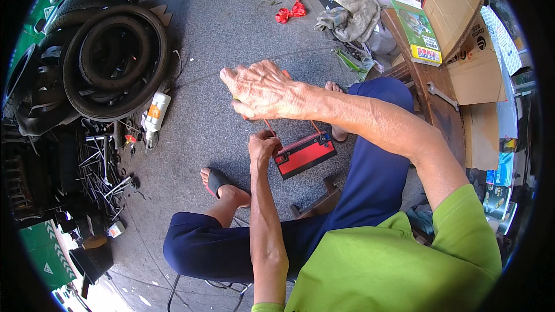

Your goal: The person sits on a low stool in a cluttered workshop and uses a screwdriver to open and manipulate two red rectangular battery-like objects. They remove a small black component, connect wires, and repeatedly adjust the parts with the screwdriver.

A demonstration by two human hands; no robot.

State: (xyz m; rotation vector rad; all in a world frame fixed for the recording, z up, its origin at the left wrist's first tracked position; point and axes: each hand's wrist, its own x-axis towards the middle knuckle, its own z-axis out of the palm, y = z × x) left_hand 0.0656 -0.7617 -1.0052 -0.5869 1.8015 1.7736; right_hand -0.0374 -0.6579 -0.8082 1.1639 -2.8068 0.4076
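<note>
A red-and-black battery (305, 156) rests on the grey floor between my feet. At its left end, my left hand (264, 144) is closed, fingertips pinched together by the corner terminal; what they pinch, if anything, is too small to make out. Above and beyond the battery, my right hand (263, 89) is curled with its back upward. Bits of red and yellow peek out around it, but the hand hides the thing it grips. Two thin red cords (316, 127) run between the battery's top and the area under my right hand and forearm.
Black tyres (115, 60) are piled at far left, beside a white bottle (157, 112) and scattered metal tools (107, 167). On the right, a wooden bench (436, 101) carries a wrench (443, 96) and a green-yellow box (416, 29). A grey rag (350, 17) and red plastic (292, 8) lie ahead.
</note>
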